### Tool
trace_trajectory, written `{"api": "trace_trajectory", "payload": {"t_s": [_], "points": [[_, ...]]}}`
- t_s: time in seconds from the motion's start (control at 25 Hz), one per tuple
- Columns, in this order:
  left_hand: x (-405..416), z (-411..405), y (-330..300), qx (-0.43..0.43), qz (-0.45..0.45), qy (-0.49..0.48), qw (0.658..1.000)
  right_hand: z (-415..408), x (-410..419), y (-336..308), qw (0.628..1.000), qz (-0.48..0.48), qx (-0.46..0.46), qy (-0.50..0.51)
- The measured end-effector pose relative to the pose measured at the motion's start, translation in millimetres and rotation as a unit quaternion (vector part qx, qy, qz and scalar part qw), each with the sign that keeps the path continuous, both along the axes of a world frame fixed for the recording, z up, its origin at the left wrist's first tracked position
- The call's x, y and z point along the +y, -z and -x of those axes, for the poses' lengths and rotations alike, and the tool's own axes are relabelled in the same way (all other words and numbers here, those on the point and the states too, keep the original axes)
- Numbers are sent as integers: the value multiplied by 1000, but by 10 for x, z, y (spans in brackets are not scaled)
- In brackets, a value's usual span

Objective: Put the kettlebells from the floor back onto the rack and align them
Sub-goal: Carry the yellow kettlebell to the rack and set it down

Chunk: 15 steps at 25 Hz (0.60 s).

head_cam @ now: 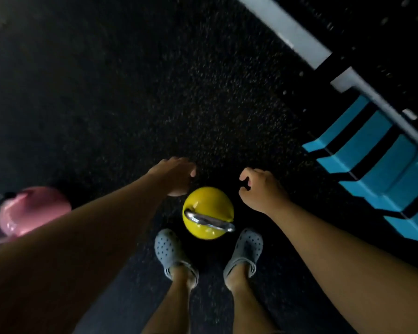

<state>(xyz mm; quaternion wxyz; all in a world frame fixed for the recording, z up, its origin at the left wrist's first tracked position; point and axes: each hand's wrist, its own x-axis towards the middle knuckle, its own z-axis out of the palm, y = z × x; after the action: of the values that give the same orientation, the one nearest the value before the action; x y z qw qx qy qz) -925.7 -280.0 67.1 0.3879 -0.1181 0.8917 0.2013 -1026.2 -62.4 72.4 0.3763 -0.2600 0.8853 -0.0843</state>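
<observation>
No readable branding or lettering anywhere, everything's too dark and smeared. The yellow kettlebell [208, 212] sits upright on the black speckled rubber floor [130, 104], right between the toes of the person's grey perforated clogs [169, 251]. Its chrome handle [209, 220] faces up at the camera, long axis running left to right with a slight tilt down toward the right.

Both arms reach down past it. The left hand [176, 175] hangs just above the bell's upper left, fingers loosely curled and holding nothing. The right hand [258, 188] is off to the bell's right, fingers curled inward, also empty.

A pink kettlebell [29, 210] sits at the left edge, partly behind the left forearm. Blue blocks [372, 160] line up under the white rack frame [290, 30] at right.
</observation>
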Motion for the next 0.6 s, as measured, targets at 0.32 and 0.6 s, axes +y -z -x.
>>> {"api": "trace_trajectory", "payload": {"t_s": [0.32,0.6], "points": [[659,-601,1315,-62,-48,106,991,-749,378,1366,969,-126,-140,-160],[685,-522,1409,-29,-76,28,996,-665,306,1400,981,-63,-157,-94]]}}
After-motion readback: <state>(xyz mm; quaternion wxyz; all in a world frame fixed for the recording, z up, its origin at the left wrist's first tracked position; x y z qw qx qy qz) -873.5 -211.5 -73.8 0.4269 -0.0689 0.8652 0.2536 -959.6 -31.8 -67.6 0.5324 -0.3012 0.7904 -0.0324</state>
